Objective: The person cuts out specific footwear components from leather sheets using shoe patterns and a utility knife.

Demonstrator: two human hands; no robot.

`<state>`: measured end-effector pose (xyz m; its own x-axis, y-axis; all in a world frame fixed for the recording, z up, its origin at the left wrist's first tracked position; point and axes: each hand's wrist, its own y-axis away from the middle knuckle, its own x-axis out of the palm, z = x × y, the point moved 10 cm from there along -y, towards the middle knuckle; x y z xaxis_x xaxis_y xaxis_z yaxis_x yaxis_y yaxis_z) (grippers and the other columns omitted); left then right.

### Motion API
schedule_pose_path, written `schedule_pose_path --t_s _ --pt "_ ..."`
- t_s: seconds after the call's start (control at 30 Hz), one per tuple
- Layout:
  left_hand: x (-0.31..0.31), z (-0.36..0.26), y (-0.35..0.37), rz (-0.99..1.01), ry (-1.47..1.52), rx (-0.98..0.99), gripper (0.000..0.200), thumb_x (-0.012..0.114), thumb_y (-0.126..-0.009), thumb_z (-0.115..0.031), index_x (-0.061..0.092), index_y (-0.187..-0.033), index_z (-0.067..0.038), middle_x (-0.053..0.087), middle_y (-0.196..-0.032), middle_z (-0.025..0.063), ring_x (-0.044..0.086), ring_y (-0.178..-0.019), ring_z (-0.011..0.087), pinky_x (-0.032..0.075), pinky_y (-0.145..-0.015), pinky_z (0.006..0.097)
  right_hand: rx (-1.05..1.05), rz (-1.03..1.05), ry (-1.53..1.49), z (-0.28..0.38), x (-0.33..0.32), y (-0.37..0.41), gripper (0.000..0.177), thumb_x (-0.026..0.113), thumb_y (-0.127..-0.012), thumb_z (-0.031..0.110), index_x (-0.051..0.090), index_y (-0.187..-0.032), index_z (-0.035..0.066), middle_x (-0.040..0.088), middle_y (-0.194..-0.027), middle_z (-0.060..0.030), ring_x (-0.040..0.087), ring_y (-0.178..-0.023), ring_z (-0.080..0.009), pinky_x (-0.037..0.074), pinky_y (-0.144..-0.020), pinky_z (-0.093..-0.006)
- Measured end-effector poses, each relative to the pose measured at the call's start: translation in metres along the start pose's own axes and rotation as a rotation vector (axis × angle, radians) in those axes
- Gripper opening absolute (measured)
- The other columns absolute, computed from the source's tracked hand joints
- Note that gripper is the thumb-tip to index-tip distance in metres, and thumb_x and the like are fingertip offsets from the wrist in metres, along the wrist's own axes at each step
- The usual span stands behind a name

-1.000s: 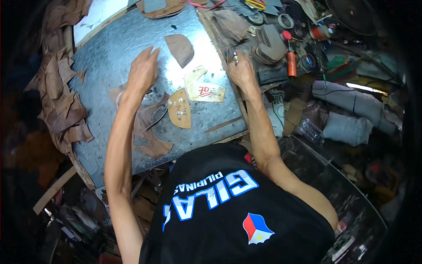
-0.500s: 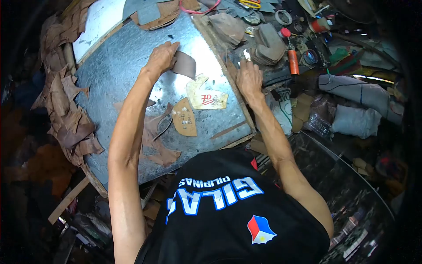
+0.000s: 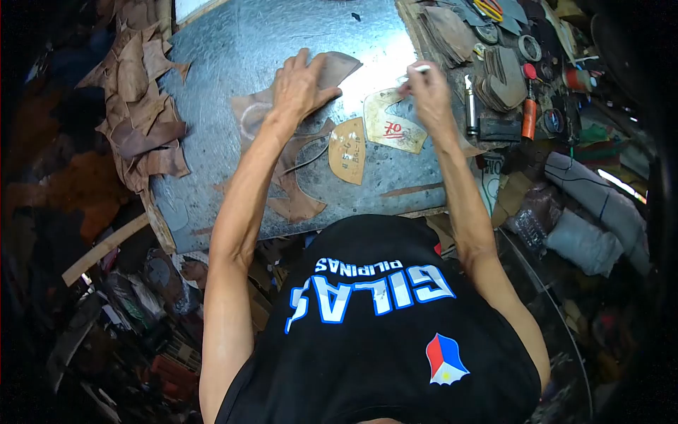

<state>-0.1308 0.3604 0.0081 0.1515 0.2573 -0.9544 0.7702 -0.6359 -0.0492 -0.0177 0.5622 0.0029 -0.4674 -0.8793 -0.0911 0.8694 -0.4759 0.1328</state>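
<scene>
Whereas its edge was gripped earlier, the curved leather piece (image 3: 344, 68) is partly covered, upper centre, by the left hand (image 3: 300, 85), fingers spread. A white stick (image 3: 422, 68) is pinched by the right hand (image 3: 431, 92), upper centre-right.

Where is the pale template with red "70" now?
In the head view, the pale template lies on the table, just right of the tan template, near the right hand.

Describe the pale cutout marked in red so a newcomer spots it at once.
On the blue-grey tabletop, find the person's right hand. The pale cutout beside it, with a hooked top, lies right of a tan half-oval piece. Its red, underlined 70 sets it apart from that dark-lettered neighbour.
</scene>
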Motion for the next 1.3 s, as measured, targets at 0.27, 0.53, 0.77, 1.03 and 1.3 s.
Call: schedule_pose_path --t_s 0.27,0.53,0.77,1.03,1.3 --pt "0.015 -0.015 -0.01 0.1 -0.027 0.04 0.046 0.075 -0.074 -0.032 0.066 -0.113 -0.009 0.06 -0.113 0.0162 0.056 -0.102 0.0363 0.048 -0.088 0.0443 -0.253 0.105 0.205 -0.014 0.061 -0.024 0.026 0.055 -0.093 0.02 0.067 -0.104 0.0 0.068 -0.079 -0.0094 0.061 -0.068 -0.0146 0.048 -0.063 -0.0275" --pt "0.019 -0.014 -0.009 0.081 -0.018 0.051 0.044 0.075 -0.074 -0.031 0.067 -0.112 -0.012 0.06 -0.114 0.0164 0.057 -0.103 0.036 0.049 -0.089 0.0441 -0.248 0.137 0.257 -0.012 0.066 -0.022 0.027 0.053 -0.094 0.02 0.066 -0.104 -0.001 0.07 -0.081 -0.0141 0.068 -0.075 -0.0183 0.052 -0.067 -0.0292" --pt "0.019 -0.013 -0.012 0.13 0.004 0.051 0.043 0.075 -0.074 -0.031 0.068 -0.112 -0.012 0.059 -0.117 0.0156 0.056 -0.104 0.0376 0.049 -0.088 0.0445 -0.247 0.179 0.261 -0.01 0.065 -0.024 0.028 0.051 -0.095 0.021 0.066 -0.103 -0.001 0.07 -0.081 -0.0131 0.067 -0.077 -0.0179 0.052 -0.07 -0.0289" --pt "0.021 -0.007 -0.024 0.164 0.027 0.114 0.031 0.065 -0.084 -0.029 0.07 -0.1 -0.003 0.064 -0.103 0.021 0.062 -0.095 0.0373 0.049 -0.087 0.0424 -0.143 0.194 0.125 -0.025 0.057 -0.032 0.028 0.051 -0.096 0.023 0.066 -0.104 0.001 0.069 -0.081 -0.0091 0.062 -0.076 -0.0118 0.05 -0.069 -0.026" --pt "0.027 0.004 -0.029 0.191 0.08 0.045 0.03 0.053 -0.09 -0.023 0.07 -0.094 0.002 0.063 -0.107 0.0238 0.062 -0.093 0.0413 0.049 -0.087 0.0444 -0.153 0.205 0.275 -0.02 0.063 -0.026 0.026 0.05 -0.095 0.02 0.066 -0.103 0.001 0.07 -0.081 -0.012 0.067 -0.077 -0.0169 0.052 -0.068 -0.0283"
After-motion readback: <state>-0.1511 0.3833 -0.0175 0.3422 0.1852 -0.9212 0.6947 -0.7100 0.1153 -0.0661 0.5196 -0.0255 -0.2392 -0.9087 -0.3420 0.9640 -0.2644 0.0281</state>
